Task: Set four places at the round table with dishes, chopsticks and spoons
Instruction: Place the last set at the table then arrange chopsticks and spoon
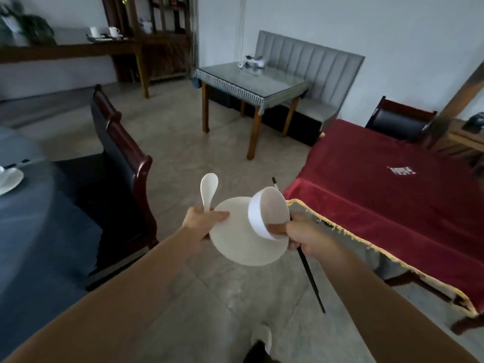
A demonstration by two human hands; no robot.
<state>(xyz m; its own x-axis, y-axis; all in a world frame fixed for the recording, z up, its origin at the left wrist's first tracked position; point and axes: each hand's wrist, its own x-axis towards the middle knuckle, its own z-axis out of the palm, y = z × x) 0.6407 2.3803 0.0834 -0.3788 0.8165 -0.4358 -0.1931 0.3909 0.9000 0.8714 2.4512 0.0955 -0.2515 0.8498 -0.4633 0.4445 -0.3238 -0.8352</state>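
At the frame's lower centre, the left hand (201, 222) grips plate (241, 247) and spoon (208, 189); the right hand (307, 239) pinches chopsticks (311, 279) and a tilted bowl (255, 218), which could slip.

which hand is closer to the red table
Right. The right hand, holding the bowl and chopsticks, is beside the near corner of the red table; the left hand, holding the plate and spoon, is farther left.
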